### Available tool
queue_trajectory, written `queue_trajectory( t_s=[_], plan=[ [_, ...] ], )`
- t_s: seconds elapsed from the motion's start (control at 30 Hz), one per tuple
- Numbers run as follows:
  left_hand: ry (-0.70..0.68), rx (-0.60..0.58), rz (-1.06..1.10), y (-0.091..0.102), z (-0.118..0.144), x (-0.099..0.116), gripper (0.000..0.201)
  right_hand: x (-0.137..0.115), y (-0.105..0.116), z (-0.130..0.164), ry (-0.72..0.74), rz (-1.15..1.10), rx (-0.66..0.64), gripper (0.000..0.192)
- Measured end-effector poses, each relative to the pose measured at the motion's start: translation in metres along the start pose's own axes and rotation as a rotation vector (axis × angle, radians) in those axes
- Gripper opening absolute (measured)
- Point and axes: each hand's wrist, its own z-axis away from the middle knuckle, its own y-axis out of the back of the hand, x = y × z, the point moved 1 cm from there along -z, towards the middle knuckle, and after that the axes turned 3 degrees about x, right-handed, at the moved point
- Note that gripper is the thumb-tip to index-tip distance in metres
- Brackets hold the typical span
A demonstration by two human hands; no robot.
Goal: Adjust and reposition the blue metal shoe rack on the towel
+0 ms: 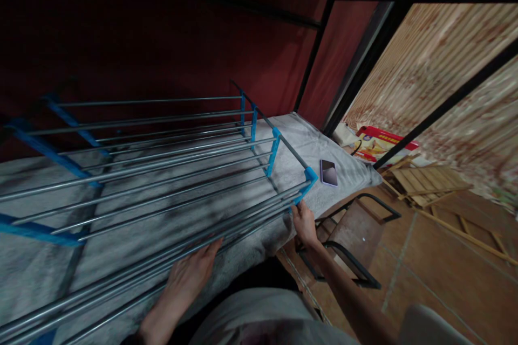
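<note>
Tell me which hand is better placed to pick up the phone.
Right, probably. The right hand grips the rack's blue corner, right beside the phone; the left hand rests farther away.

rack (162,172) lies across most of the bed (303,140), its rods close together w/ only narrow slots btwn them; blue end brackets (275,151) block the rack's right end. open strip of bed right of rack, broken only by phone (328,172). black bed posts (313,54) fence the far corner. floor right of bed: black metal frame (356,226) just beside the edge, wood slats (429,180) and red box (384,143) further out; tiled floor (424,280) nearer is open.
</note>
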Motion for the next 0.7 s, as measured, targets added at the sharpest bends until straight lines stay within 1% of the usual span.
queue_trajectory(
  t_s=[0.13, 0.27, 0.4, 0.47, 0.53, 0.6, 0.7],
  plan=[
    [0.008, -0.045, -0.014, 0.002, -0.002, 0.002, 0.060, -0.001, -0.001, 0.000, 0.008, 0.007, 0.000, 0.024],
    [0.005, -0.042, 0.009, 0.002, -0.001, 0.002, 0.058, -0.003, -0.002, 0.002, 0.021, 0.046, 0.007, 0.029],
    [0.023, -0.087, 0.013, 0.002, -0.001, 0.003, 0.061, -0.004, -0.003, 0.005, 0.016, 0.118, 0.040, 0.029],
    [0.020, -0.089, 0.022, 0.001, -0.002, 0.002, 0.060, -0.005, -0.004, 0.005, 0.014, 0.118, 0.043, 0.030],
    [0.010, -0.076, 0.037, 0.000, -0.003, 0.001, 0.060, -0.004, -0.004, 0.005, 0.021, 0.069, 0.035, 0.031],
    [0.011, -0.068, 0.058, -0.002, -0.001, -0.001, 0.058, -0.002, -0.004, 0.005, 0.036, -0.029, 0.011, 0.033],
    [0.018, -0.031, 0.098, -0.002, 0.008, 0.002, 0.047, 0.007, -0.003, 0.010, 0.045, -0.202, -0.040, 0.040]
  ],
)
